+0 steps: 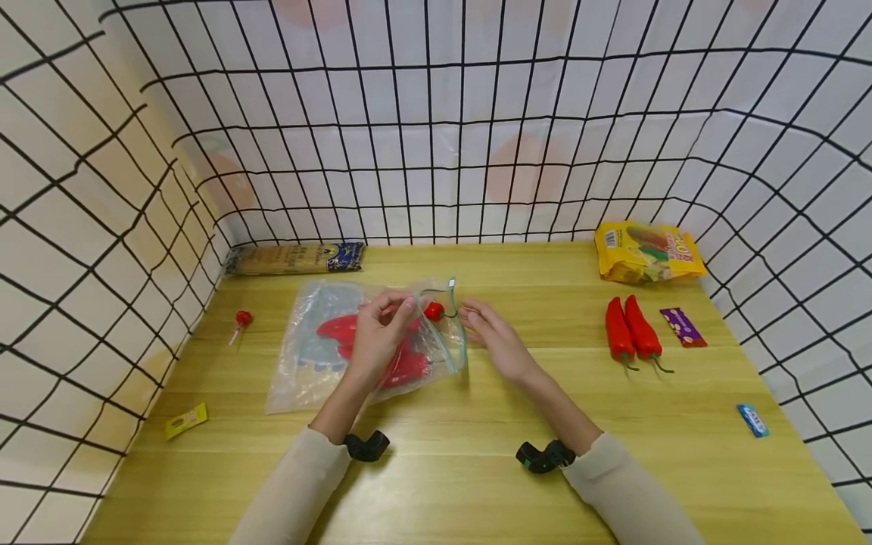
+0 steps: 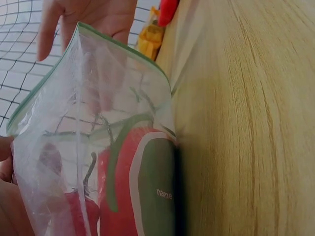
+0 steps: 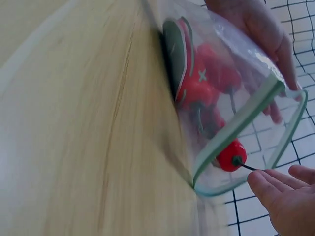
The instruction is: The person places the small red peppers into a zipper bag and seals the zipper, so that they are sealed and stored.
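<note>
Bag [image 1: 300, 386] in left hand [image 1: 378, 333], "name" lettering [image 2: 164, 194] readable only from left wrist

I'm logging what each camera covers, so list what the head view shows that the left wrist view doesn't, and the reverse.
Only the head view shows the lollipop, long pasta packet, small yellow packet, purple packet and small blue packet.

Only the left wrist view shows a readable word "name" printed on the zip bag.

Both show that zip bag with red chili peppers inside, the left hand, the right hand and the large yellow bag.
</note>
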The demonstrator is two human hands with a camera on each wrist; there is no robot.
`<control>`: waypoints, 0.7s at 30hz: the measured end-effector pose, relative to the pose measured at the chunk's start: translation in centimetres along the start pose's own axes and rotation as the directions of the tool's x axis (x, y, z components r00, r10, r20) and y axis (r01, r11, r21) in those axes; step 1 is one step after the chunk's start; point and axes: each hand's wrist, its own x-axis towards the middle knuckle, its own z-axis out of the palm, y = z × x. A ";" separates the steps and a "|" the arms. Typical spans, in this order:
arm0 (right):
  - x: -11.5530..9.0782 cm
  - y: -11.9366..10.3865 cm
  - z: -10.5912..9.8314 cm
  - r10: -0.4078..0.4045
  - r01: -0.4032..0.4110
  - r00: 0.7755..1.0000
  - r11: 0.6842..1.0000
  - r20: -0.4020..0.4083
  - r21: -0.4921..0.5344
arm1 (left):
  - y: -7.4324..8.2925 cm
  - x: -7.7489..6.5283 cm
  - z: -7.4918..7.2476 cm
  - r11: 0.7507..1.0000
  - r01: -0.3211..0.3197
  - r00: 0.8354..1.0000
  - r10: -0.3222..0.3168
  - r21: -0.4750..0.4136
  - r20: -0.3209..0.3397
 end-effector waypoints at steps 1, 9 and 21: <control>0.1 0.0 0.2 0.005 -0.005 1.000 1.000 0.001 0.005 | 0.4 -0.2 0.0 1.000 0.004 1.000 -0.004 -0.001 0.008; 2.0 0.4 1.3 -0.002 -0.007 0.998 0.992 0.067 0.125 | -0.3 -0.1 0.3 1.000 0.013 0.999 -0.012 -0.016 0.048; -0.4 0.6 -2.2 0.001 -0.010 0.996 0.995 -0.084 -0.099 | -0.4 -0.1 0.1 1.000 0.004 0.999 -0.003 -0.030 0.053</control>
